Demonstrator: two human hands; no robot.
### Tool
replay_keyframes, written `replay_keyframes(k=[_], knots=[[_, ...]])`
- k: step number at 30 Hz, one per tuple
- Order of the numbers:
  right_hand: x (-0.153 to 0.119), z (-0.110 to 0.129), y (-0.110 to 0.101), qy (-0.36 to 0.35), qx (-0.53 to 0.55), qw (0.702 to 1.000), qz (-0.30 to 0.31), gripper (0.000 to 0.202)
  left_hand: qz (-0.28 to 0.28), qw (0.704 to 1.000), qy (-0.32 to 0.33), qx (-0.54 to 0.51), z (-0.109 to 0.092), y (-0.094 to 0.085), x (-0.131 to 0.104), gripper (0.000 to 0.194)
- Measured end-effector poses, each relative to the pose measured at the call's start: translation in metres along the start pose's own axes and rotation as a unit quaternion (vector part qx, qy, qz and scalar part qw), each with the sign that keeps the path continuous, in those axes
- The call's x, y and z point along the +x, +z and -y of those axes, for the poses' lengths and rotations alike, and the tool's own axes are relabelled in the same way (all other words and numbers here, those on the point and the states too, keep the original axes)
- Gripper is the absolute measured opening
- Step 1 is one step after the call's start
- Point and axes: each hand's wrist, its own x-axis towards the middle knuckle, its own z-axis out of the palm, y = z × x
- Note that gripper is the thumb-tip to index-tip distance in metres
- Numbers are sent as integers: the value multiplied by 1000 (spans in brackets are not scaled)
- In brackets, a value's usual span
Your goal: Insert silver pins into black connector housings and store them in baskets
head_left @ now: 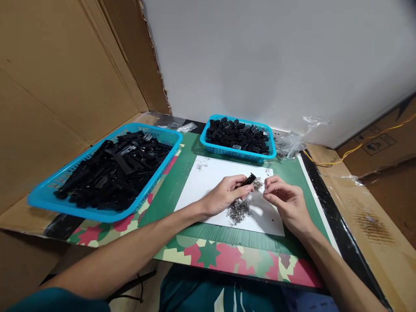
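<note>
My left hand [229, 190] is closed around a small black plastic part [249, 179], whose notched end sticks up past the thumb and fingers. Just to its right, my right hand [286, 199] pinches thumb and fingertips together. A thin sliver seems to show at those tips, too small to name. Beneath the hands lies a white sheet [191, 193]. On it is a pile of tiny metal pieces [238, 211], with a smaller brownish heap of tiny pieces [258, 183] behind, partly hidden by my left hand.
At the left stands a large blue basket [81, 214] of long black plastic parts. A smaller blue basket [234, 152] behind the sheet holds short black pieces. Clear plastic bags [289, 145] and a yellow cable [352, 149] lie at right. Cardboard [65, 65] and a white wall [260, 60] enclose the table.
</note>
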Motion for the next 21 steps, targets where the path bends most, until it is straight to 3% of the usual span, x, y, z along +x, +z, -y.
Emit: replay_keyframes(k=[4, 10, 21], knots=[[-3, 4, 2, -7, -16, 1000, 5, 6, 56, 997, -37, -23, 1, 5, -2, 37], [-6, 6, 4, -17, -39, 999, 19, 7, 67, 998, -16, -15, -1, 9, -1, 39], [-5, 9, 8, 29, -58, 998, 24, 14, -4, 996, 31, 81, 1, 9, -1, 34]])
